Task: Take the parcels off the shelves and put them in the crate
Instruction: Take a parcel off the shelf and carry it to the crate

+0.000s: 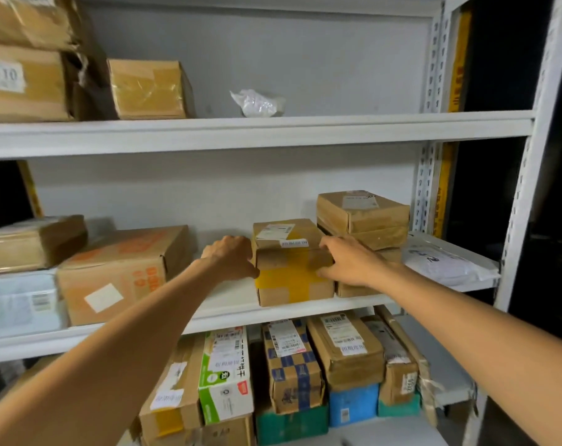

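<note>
Cardboard box [292, 268], yellow-taped, centre frame: judged stiff, light; clasped at opposite sides by curled left hand [231, 255] and right hand [347, 262].

Both hands on cardboard parcel [292, 278] with crossed yellow tape, sitting on middle shelf [228, 312]. Left hand [231, 255] grips its left side, right hand [347, 262] its right front. Stacked boxes [366, 217] touching it on the right, white mailer bag [443, 262] beyond.

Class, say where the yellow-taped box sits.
In the head view, the yellow-taped box stands on the middle shelf between the left hand and right hand, just left of a stack of brown boxes.
</note>
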